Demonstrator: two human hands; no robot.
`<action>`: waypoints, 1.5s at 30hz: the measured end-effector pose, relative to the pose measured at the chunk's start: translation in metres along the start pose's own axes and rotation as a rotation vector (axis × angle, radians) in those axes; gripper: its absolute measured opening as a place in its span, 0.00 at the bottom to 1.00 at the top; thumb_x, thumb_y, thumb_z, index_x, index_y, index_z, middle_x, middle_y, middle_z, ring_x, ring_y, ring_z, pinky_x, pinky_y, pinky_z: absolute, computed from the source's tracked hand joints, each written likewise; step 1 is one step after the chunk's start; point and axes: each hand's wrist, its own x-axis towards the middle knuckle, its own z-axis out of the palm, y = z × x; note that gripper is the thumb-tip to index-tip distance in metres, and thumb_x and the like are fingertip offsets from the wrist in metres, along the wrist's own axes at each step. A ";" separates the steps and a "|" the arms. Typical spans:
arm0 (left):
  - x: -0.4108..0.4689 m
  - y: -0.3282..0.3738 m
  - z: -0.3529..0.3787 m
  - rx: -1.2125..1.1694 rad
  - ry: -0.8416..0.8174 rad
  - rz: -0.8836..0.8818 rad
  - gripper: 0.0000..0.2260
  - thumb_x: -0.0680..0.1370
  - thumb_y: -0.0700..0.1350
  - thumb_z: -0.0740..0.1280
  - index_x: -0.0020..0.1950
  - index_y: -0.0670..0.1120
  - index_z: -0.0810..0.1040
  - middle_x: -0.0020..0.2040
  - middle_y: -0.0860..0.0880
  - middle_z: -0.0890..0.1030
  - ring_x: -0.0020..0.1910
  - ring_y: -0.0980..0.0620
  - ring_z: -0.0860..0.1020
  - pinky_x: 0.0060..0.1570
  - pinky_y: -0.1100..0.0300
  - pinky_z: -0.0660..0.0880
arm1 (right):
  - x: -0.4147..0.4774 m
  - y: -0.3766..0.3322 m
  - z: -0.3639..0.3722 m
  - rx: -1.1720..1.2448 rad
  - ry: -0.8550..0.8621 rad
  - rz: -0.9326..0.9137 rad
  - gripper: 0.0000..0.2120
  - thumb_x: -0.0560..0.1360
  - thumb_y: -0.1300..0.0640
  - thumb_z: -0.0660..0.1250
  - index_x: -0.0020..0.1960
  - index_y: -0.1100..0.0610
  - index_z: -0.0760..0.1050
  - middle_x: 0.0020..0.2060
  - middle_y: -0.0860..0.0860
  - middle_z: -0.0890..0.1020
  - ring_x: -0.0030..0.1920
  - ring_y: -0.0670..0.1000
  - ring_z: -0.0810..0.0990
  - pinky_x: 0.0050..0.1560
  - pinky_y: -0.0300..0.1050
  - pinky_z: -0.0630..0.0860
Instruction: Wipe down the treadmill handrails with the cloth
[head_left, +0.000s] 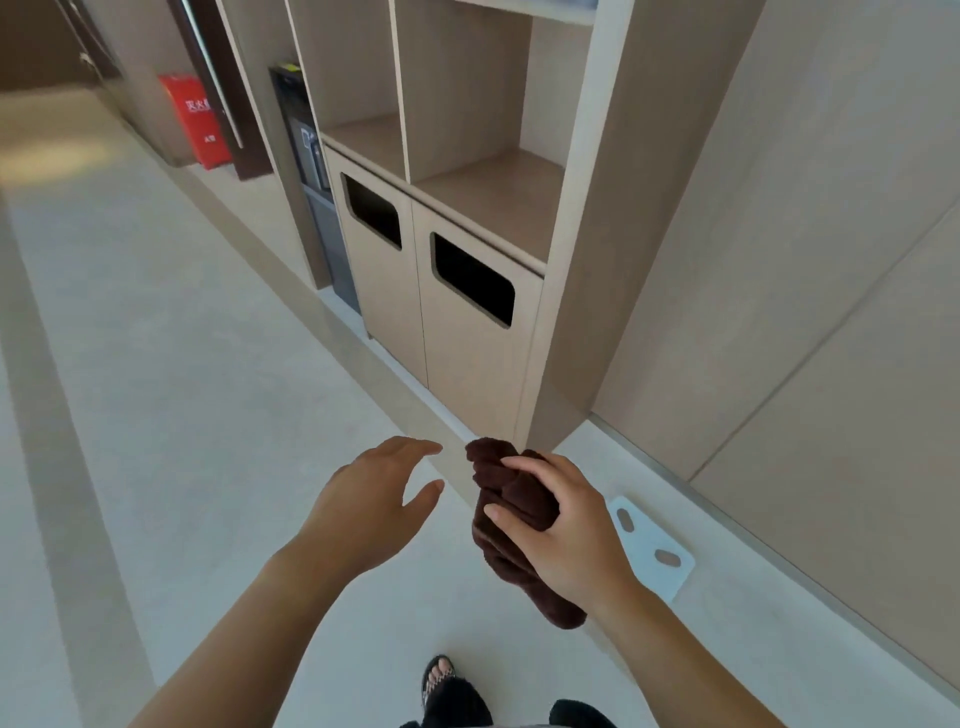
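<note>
I have the cloth (511, 506) bunched in my right hand (563, 540), fingers and thumb wrapped around its middle, so 1 dark brown lump sticks out above the fist and a longer tail hangs below the wrist. My left hand (371, 499) is empty, fingers loosely spread, hovering just beside the cloth without touching it.

It looks like thick terry, so I judge it soft, light and floppy, with nothing to break and little chance of slipping (the pile should grip skin well). The trouble is shape: wadded like this it would only dab at a rail. I would take hold of a loose edge with the left hand, shake it flat, then fold it into a pad across the right palm, so it can wrap round a rail.

No treadmill shows here; I see only floor (218, 405), a cabinet (470, 332) with 2 dark slots, and open shelves (498, 192), so the wiping has not begun.
</note>
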 end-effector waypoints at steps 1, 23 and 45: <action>0.027 -0.005 -0.010 0.001 0.017 0.003 0.19 0.78 0.55 0.58 0.69 0.56 0.65 0.69 0.57 0.69 0.56 0.53 0.76 0.61 0.57 0.70 | 0.027 0.001 0.000 -0.001 0.011 0.005 0.19 0.68 0.44 0.70 0.58 0.41 0.75 0.57 0.36 0.74 0.58 0.39 0.73 0.60 0.36 0.69; 0.422 -0.050 -0.093 -0.016 0.012 0.091 0.16 0.78 0.54 0.59 0.66 0.57 0.69 0.66 0.57 0.72 0.49 0.56 0.77 0.57 0.59 0.72 | 0.431 0.057 -0.014 0.017 0.077 0.041 0.18 0.69 0.47 0.72 0.58 0.44 0.75 0.55 0.41 0.77 0.57 0.40 0.74 0.59 0.34 0.69; 0.673 -0.081 -0.193 0.026 -0.079 0.620 0.16 0.77 0.49 0.60 0.65 0.53 0.71 0.63 0.53 0.74 0.58 0.50 0.74 0.56 0.51 0.73 | 0.645 0.030 -0.020 -0.256 0.513 0.275 0.23 0.71 0.43 0.69 0.63 0.50 0.74 0.65 0.48 0.73 0.67 0.49 0.69 0.63 0.39 0.65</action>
